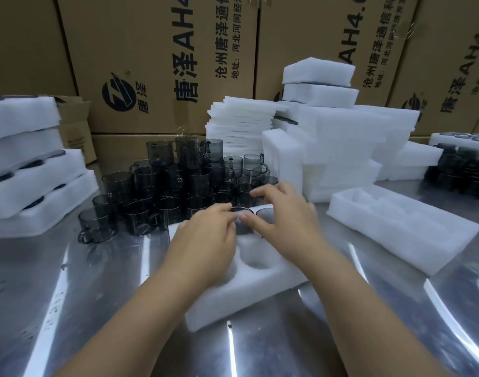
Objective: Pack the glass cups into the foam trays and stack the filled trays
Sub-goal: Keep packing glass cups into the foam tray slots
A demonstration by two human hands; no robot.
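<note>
A white foam tray (pixel 249 295) with round pockets lies in front of me on the metal table. A smoky glass cup (pixel 242 225) sits in a far pocket of the tray. My left hand (pixel 205 240) and my right hand (pixel 281 210) both pinch its rim with their fingertips. Another dark cup (pixel 265 213) sits in the pocket to its right, partly hidden by my right hand. An empty pocket (pixel 257 259) shows nearer to me. A stacked heap of grey glass cups (pixel 167 191) stands just behind the tray.
Filled foam trays (pixel 29 170) are stacked at the left. An empty foam tray (pixel 401 227) lies at the right, with piles of foam pieces (pixel 338 148) behind it. More dark cups (pixel 461 172) stand at the far right. Cardboard boxes (pixel 156 61) wall off the back.
</note>
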